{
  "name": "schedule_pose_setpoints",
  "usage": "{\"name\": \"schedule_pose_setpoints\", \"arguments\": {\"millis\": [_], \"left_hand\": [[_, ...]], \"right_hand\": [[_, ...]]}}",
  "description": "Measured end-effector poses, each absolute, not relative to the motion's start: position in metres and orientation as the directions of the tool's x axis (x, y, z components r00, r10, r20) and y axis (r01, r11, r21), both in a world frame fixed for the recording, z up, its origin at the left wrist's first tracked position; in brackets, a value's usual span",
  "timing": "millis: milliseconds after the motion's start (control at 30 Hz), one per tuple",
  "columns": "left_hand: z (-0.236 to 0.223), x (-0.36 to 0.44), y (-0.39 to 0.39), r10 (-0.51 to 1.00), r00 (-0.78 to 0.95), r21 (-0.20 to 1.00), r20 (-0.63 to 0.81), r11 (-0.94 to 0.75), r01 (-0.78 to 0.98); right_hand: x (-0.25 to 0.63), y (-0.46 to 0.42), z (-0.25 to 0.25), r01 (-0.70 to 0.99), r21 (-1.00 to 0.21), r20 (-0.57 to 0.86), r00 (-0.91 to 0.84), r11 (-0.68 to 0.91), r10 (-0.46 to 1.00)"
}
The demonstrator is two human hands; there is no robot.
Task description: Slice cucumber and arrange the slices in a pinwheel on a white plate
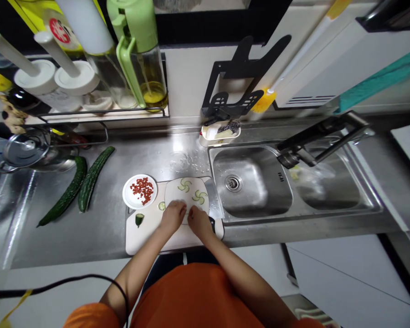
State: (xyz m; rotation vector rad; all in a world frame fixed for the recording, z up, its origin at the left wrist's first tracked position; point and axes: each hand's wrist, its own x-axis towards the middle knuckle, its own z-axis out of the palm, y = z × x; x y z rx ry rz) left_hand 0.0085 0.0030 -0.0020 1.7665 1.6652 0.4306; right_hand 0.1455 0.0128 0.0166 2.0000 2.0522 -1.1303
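My left hand (173,216) and my right hand (198,222) are close together over the near part of a white plate (172,189). Their fingers are pinched, and whatever they hold is too small to make out. Thin cucumber slices form two pinwheel shapes on the plate, one farther back (184,184) and one at the right (199,197). Under the plate lies a pale cutting board (136,239). It also carries a cucumber end (139,220) and a small pile of cucumber slices (161,206). A cleaver (214,198) rests along the plate's right side.
A round white dish (125,193) of small red bits sits left of the plate. Two whole cucumbers, one longer (66,198) and one straighter (94,180), lie farther left. At the right are a steel sink (259,209) and a dark faucet (314,136). A condiment rack (123,111) hangs behind.
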Motion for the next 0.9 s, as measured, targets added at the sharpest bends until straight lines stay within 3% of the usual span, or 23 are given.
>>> {"name": "schedule_pose_setpoints", "arguments": {"millis": [100, 267, 400, 533, 900], "left_hand": [[-0.003, 0.007, 0.002, 0.976, 0.115, 0.64, -0.186, 0.031, 0.767], [0.001, 0.002, 0.0, 0.982, 0.133, 0.613, -0.135, -0.023, 0.79], [0.007, -0.003, -0.004, 0.972, 0.231, 0.647, -0.053, -0.143, 0.749], [0.009, -0.008, -0.009, 0.935, 0.354, 0.664, 0.003, -0.266, 0.698], [0.006, -0.014, -0.023, 0.896, 0.443, 0.632, -0.043, -0.319, 0.706]], "right_hand": [[0.147, 0.013, 0.017, 0.9, -0.43, -0.519, -0.181, -0.072, 0.835], [0.157, 0.002, 0.016, 0.867, -0.498, -0.478, -0.249, -0.027, 0.842], [0.168, -0.011, 0.016, 0.8, -0.556, -0.23, -0.408, 0.225, 0.883], [0.174, -0.02, 0.012, 0.721, -0.506, -0.025, -0.561, 0.473, 0.828], [0.181, -0.029, 0.002, 0.735, -0.431, -0.073, -0.607, 0.524, 0.792]]}}
